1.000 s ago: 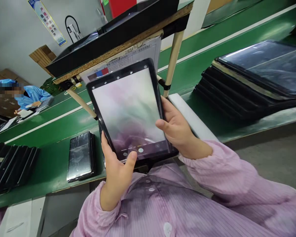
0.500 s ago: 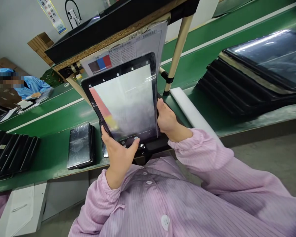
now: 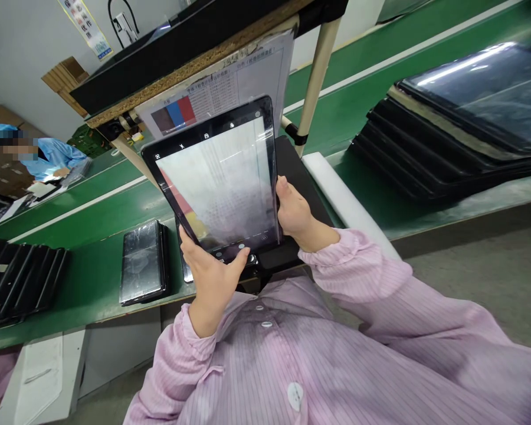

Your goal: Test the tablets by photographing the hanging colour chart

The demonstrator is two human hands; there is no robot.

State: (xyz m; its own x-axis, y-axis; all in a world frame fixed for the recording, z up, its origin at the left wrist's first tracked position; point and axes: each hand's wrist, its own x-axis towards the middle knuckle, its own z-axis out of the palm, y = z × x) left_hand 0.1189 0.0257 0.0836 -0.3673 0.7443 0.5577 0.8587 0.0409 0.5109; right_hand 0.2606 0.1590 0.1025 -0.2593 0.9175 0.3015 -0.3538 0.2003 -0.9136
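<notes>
I hold a black tablet (image 3: 219, 183) upright in both hands, its lit screen showing a camera view of the printed sheet behind it. My left hand (image 3: 210, 277) grips the bottom edge, the thumb resting on the round on-screen button. My right hand (image 3: 297, 215) clasps the tablet's right edge, fingers behind it. The printed sheet (image 3: 230, 82) with dark, blue and red colour patches hangs from a shelf just beyond the tablet. Both arms are in pink striped sleeves.
A green bench (image 3: 92, 277) runs across. Another tablet (image 3: 142, 262) lies on it to the left, and a row of dark tablets (image 3: 17, 283) stands further left. Stacked black trays (image 3: 460, 130) fill the right. A white foam strip (image 3: 345, 200) lies beside my right wrist. A person in blue works far left.
The tablet was raised away from me and aimed at the hanging sheet; its screen went from a purple blur to showing the sheet's text and colour patches. My left thumb settled on the on-screen button.
</notes>
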